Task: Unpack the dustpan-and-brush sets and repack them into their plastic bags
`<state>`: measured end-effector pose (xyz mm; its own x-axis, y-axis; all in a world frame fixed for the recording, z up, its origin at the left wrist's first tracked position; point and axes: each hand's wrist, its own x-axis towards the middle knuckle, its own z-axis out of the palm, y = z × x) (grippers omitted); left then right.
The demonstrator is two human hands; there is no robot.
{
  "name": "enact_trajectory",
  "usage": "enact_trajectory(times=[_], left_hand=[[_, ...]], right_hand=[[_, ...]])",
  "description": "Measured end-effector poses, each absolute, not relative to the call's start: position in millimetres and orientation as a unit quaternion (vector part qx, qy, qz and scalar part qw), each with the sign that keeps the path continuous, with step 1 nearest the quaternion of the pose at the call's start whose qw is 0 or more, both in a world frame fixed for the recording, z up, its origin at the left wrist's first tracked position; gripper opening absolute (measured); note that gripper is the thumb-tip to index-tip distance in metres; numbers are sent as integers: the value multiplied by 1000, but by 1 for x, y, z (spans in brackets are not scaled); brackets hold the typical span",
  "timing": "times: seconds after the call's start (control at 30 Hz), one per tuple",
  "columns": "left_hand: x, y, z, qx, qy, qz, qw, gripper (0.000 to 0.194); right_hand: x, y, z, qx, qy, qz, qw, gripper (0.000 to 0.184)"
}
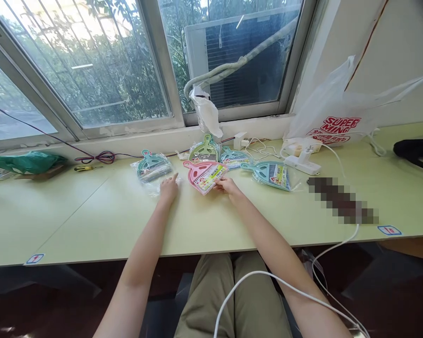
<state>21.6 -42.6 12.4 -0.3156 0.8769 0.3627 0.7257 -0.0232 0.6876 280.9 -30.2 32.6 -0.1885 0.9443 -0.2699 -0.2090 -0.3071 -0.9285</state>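
Observation:
My right hand (226, 186) grips the lower right corner of a pink mini dustpan and brush set (205, 175), which has a yellow label and is tilted above the table. My left hand (169, 188) holds nothing that I can see, its index finger stretched out; it is beside the clear wrapping of a teal dustpan set (151, 165). Behind the pink set are a green dustpan set (205, 149) and a blue dustpan set (233, 157), partly hidden. To the right lies another teal dustpan set (272, 174) with a label.
A white power strip (303, 164) with cables stands right of the sets, in front of a white plastic bag (338, 112). A blurred dark object (341, 199) lies near the right front. At the left are a green bag (28, 163) and a yellow-handled tool (83, 168).

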Motion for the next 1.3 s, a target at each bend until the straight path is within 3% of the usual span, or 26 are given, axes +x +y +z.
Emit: enact_trajectory(times=[0.23,0.5,0.8,0.9,1.3], left_hand=[[45,-44,20,758,632,139,-76,47],[39,-49,29,758,627,175,-52,85],[46,-51,30,733,634,207,-130,45],[56,-52,31,754,608,231,-91,29],[74,-48,24,829,497,223,124,54]], right_hand=[[280,-27,29,-460,-397,657,446,8],[283,-23,28,-472,-392,636,467,6],[287,-19,26,-476,-378,632,480,11],[286,-16,24,-478,-380,630,480,11],[296,-14,26,-495,-384,601,496,4]])
